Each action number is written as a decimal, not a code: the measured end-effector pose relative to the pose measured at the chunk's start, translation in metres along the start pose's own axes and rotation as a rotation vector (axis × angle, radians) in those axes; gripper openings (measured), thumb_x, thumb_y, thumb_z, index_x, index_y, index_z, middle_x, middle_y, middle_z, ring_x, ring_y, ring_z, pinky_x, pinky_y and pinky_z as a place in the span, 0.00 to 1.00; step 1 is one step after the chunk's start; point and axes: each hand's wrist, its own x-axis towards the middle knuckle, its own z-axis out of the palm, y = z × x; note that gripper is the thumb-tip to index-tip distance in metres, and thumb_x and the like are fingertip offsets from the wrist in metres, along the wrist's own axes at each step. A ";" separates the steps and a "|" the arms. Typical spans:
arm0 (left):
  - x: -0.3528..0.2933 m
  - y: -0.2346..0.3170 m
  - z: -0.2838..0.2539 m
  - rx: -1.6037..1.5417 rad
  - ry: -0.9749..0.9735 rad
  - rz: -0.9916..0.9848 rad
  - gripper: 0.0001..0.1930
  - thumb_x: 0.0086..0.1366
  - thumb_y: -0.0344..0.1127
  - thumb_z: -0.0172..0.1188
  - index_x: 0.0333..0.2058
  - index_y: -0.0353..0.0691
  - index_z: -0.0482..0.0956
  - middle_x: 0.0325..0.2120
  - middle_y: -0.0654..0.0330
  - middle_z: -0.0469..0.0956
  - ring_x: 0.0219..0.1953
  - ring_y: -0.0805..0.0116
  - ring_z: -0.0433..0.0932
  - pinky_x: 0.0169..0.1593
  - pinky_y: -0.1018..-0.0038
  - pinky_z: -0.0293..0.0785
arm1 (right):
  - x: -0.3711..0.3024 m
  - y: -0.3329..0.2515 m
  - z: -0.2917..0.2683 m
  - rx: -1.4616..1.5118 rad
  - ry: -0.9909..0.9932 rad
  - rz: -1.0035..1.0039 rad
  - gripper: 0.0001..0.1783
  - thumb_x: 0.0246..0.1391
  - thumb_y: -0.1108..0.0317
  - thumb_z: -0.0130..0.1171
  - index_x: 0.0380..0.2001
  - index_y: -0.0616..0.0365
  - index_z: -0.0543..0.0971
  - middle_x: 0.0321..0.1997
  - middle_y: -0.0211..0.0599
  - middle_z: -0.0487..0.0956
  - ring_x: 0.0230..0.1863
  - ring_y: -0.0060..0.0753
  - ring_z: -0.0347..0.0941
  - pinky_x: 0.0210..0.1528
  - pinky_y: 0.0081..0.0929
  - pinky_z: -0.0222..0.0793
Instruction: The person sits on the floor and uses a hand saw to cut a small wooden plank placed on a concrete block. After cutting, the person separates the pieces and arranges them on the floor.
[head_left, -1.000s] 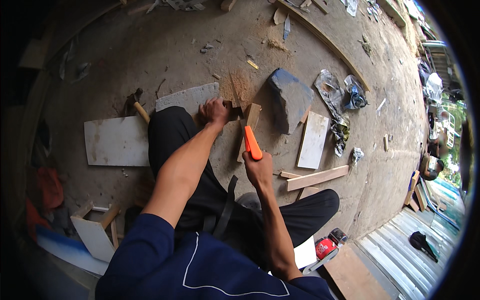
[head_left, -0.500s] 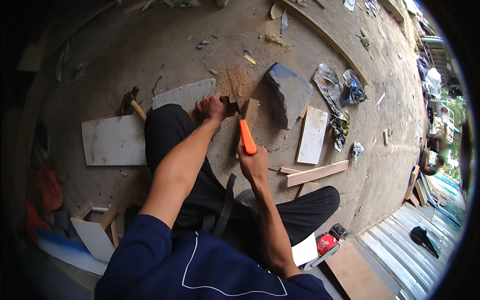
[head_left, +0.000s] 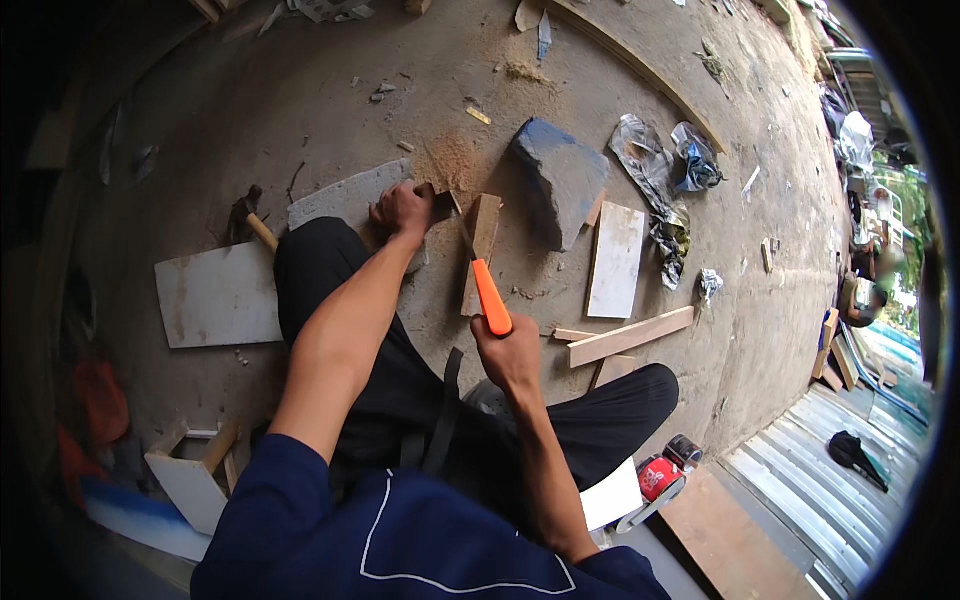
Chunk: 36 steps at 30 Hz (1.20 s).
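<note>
My right hand (head_left: 508,352) is wrapped round the orange handle of a handsaw (head_left: 491,298), whose thin blade points away from me. The blade runs close beside the end of a dark brown piece of wood (head_left: 444,206). My left hand (head_left: 403,210) is closed on that piece, above a pale, rough slab (head_left: 340,194). Just right of the blade a wooden block (head_left: 482,246) lies on the ground. Sawdust (head_left: 450,158) is heaped beyond my left hand. Whether the teeth touch the wood is too small to tell.
A blue-grey stone block (head_left: 570,190), a white board (head_left: 616,262) and wooden strips (head_left: 632,337) lie to the right. At the left are a hammer (head_left: 258,226) and another white board (head_left: 220,292). A red power tool (head_left: 658,480) stands near my right knee.
My right hand has drawn the saw back toward me, so less of the blade shows beyond the wood. My left hand keeps its grip. The whole view has shifted slightly.
</note>
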 end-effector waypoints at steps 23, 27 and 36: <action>-0.004 0.001 -0.013 0.031 -0.039 0.064 0.14 0.52 0.44 0.48 0.25 0.43 0.79 0.31 0.57 0.79 0.41 0.55 0.75 0.48 0.55 0.60 | -0.019 0.000 -0.018 -0.011 -0.060 -0.009 0.14 0.44 0.64 0.59 0.22 0.67 0.75 0.19 0.55 0.72 0.22 0.54 0.72 0.26 0.36 0.65; -0.011 0.001 -0.015 0.021 -0.001 0.133 0.11 0.54 0.40 0.47 0.24 0.43 0.78 0.31 0.58 0.79 0.41 0.56 0.75 0.47 0.55 0.61 | -0.050 0.010 -0.032 0.018 -0.064 0.025 0.14 0.44 0.64 0.60 0.21 0.68 0.75 0.16 0.54 0.71 0.18 0.49 0.71 0.25 0.36 0.65; -0.005 0.005 -0.013 0.066 0.009 0.141 0.11 0.53 0.39 0.48 0.22 0.43 0.78 0.28 0.56 0.79 0.35 0.53 0.76 0.41 0.56 0.64 | 0.001 -0.012 -0.018 0.009 -0.073 -0.005 0.14 0.44 0.63 0.59 0.22 0.67 0.76 0.20 0.58 0.73 0.25 0.59 0.72 0.28 0.40 0.66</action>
